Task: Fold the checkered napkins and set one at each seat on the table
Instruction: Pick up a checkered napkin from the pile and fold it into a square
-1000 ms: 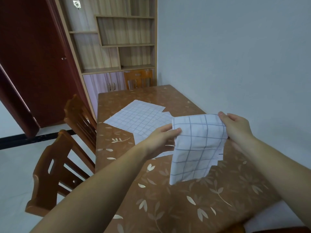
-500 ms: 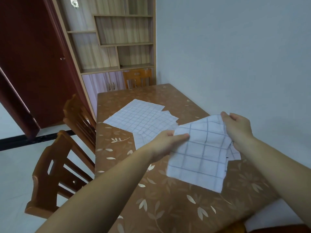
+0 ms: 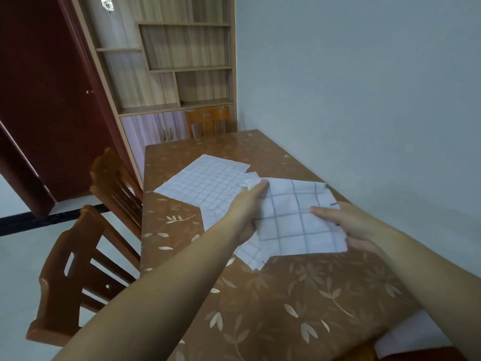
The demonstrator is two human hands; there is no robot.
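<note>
I hold a white checkered napkin [image 3: 294, 225] almost flat just above the brown leaf-patterned table [image 3: 273, 303]. My left hand [image 3: 247, 207] grips its left edge, thumb on top near the far corner. My right hand [image 3: 346, 225] pinches its right edge, fingers on top and thumb underneath. Beyond it, more checkered napkins [image 3: 205, 181] lie spread and overlapping on the table's middle. Another napkin edge [image 3: 250, 254] shows under the held one.
Two wooden chairs [image 3: 78, 272] stand along the table's left side and one chair [image 3: 208, 122] stands at the far end. A shelf cabinet [image 3: 177, 74] and a dark red door [image 3: 44, 100] are behind. The grey wall [image 3: 364, 100] borders the table's right side.
The napkin hung upright from both hands a second ago. It has swung down to lie nearly flat over the table, and my right hand has dropped lower along its right edge.
</note>
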